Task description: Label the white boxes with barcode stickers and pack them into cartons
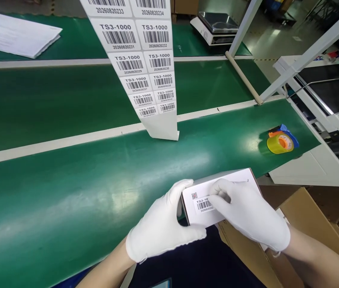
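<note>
A white box [202, 189] is held tilted above the near edge of the green bench, a small QR code printed on its upward face. My left hand [169, 218], in a white glove, grips the left end of the box between thumb and fingers. On that face lies a white barcode label [204, 206] reading TS3-10..., its right part covered by my fingers. My gloved right hand [244, 210] has thumb and forefinger pinched together at the label's right edge. A long strip of barcode labels [139, 60] hangs down in front, above the bench.
A yellow tape roll [280, 143] on a blue dispenser lies at the bench's right end. Papers [19, 34] rest at the far left, a weighing scale [217, 26] at the back. An open cardboard box [310, 216] stands low on the right. White frame posts [244, 28] rise beyond.
</note>
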{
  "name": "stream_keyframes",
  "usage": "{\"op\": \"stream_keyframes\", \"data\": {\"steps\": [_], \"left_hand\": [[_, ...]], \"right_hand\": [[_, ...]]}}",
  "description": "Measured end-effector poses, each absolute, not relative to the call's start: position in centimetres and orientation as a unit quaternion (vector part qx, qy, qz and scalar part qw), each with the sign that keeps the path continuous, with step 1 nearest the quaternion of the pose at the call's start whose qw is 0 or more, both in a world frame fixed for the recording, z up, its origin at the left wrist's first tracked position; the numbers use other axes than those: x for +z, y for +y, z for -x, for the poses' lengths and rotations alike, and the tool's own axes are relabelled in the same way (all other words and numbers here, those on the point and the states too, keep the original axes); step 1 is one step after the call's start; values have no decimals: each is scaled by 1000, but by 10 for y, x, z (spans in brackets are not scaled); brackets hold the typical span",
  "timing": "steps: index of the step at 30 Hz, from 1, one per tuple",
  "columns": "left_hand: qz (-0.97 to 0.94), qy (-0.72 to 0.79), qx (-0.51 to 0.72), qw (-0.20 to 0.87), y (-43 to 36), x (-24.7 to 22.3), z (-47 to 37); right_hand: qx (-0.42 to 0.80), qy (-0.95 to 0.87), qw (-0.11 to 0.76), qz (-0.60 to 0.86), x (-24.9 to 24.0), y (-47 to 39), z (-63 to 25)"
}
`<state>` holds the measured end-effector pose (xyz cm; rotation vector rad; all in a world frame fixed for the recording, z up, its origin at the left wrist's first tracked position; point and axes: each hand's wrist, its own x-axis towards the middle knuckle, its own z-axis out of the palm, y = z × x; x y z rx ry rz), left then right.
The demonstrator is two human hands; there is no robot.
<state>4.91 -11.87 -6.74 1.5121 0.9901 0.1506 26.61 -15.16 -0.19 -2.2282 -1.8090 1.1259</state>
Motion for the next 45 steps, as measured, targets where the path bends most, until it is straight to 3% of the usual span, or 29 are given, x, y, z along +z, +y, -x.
{"op": "stream_keyframes", "data": {"steps": [20, 29, 35, 38, 41, 45], "left_hand": [[-681, 433, 78, 585, -121, -67, -48], [-706, 496, 106, 494, -126, -68, -61], [-695, 530, 139, 466, -124, -71, -68], [-699, 527, 165, 455, -121, -74, -68], [-703, 521, 177, 451, -119, -78, -68], [-701, 521, 179, 452, -118, -81, -70]], "right_hand": [[341, -611, 39, 713, -2, -152, -264], [330, -626, 43, 705, -4, -151, -257], [125, -632, -75, 761, -11, -167, -248], [10, -664, -28, 747, -15, -180, -249], [51, -768, 30, 637, -23, -191, -247], [78, -785, 8, 615, -36, -202, -254]]}}
